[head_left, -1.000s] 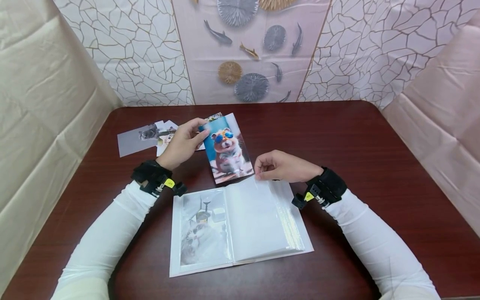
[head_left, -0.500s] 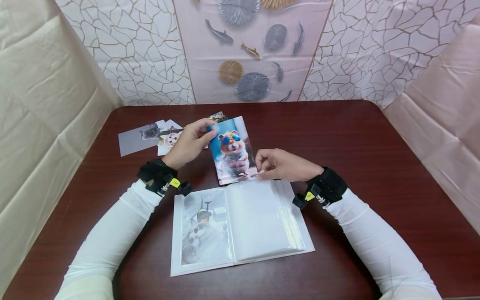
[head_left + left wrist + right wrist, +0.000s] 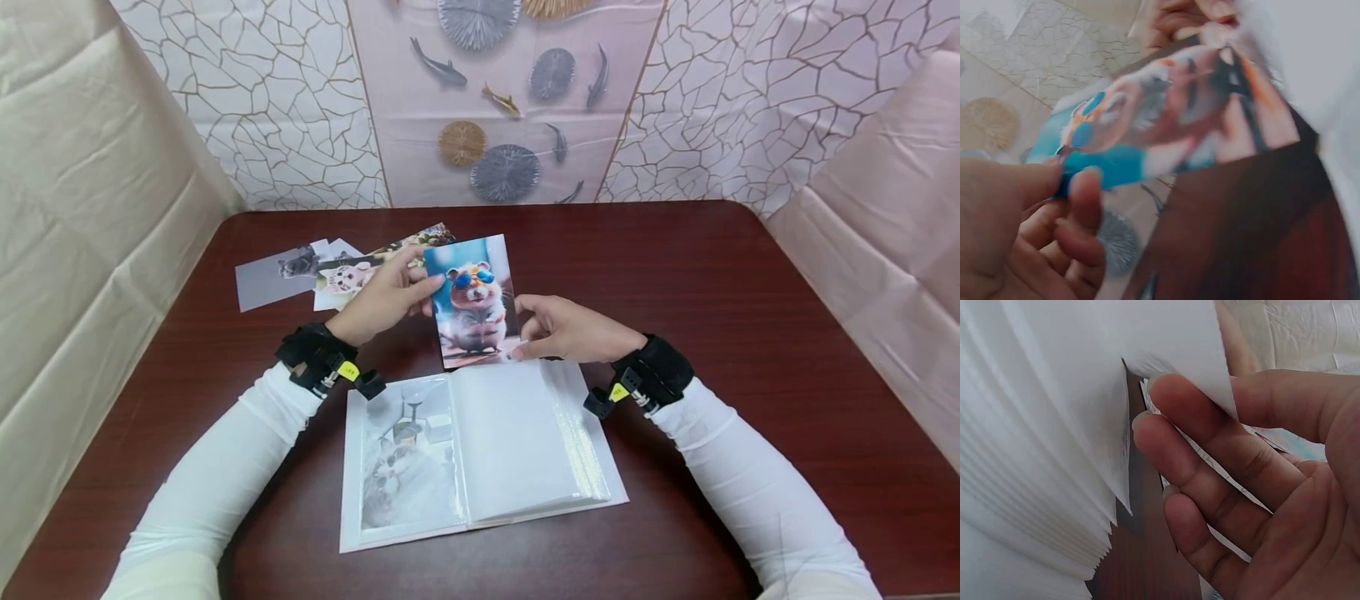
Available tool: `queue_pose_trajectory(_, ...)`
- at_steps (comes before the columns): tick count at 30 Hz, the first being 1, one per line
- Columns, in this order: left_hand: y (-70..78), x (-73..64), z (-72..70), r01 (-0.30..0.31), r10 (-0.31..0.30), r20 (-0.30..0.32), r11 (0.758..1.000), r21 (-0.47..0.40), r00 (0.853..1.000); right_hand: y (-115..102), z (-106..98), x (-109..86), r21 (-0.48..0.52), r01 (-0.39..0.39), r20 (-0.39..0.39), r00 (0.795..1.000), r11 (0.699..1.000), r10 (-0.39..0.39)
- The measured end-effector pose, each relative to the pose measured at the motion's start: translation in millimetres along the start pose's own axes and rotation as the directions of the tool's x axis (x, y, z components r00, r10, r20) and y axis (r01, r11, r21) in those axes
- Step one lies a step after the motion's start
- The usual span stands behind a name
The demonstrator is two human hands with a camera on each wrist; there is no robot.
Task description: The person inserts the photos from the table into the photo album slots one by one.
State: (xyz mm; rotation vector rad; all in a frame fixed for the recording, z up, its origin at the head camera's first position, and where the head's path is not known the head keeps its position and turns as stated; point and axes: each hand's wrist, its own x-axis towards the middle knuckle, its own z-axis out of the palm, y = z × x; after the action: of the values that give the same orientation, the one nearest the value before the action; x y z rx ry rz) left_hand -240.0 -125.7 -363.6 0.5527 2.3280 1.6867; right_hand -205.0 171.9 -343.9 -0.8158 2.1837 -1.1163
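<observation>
My left hand [image 3: 386, 296] pinches the upper left edge of a photo [image 3: 476, 312] of a hamster in blue sunglasses. The photo is held upright just behind the top edge of an open photo album [image 3: 517, 442]. At that edge, my right hand [image 3: 566, 329] pinches the top corner of the right-hand page, beside the photo's lower right corner. In the right wrist view, thumb and forefinger hold the white page corner [image 3: 1219, 381], the other fingers loosely bent. The left wrist view shows the photo between thumb and forefinger, blurred. A cat picture [image 3: 405, 475] fills the left page's sleeve.
Several loose photos, among them a grey cat photo [image 3: 273, 279] and a kitten photo [image 3: 348, 279], lie overlapping behind my left hand. All rests on a dark red-brown table [image 3: 675, 267], with patterned cloth [image 3: 510, 100] hanging behind it.
My left hand has moved the hamster photo rightward, toward the right hand, and turned it more upright. More of the loose photos now shows. The right hand stays at the page corner.
</observation>
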Motion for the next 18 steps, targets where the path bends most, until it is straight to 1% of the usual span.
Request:
queue_pose_trajectory(3,-4.3,-2.5,2.9,0.021,-0.022,0.083,1.000,0.015,0.996,0.1,-1.3,-0.8,0.017,0.005,0.013,1.000,1.000,-0.005)
queue_pose_trajectory(5,-5.7,-4.3,4.6,0.023,-0.025,0.103,1.000,0.015,0.994,-0.1,-1.5,-0.9,0.015,0.008,0.015,1.000,1.000,-0.008)
queue_pose_trajectory(12,-6.4,-6.1,9.5,0.021,-0.020,0.080,1.000,-0.017,0.997,-0.2,-1.7,-0.9,0.032,0.013,0.018,1.000,0.999,-0.013)
queue_pose_trajectory(18,-8.6,-5.6,13.5,0.011,-0.008,0.072,0.999,-0.045,0.997,1.1,-2.9,-2.7,0.052,0.002,0.001,1.000,0.999,-0.002)
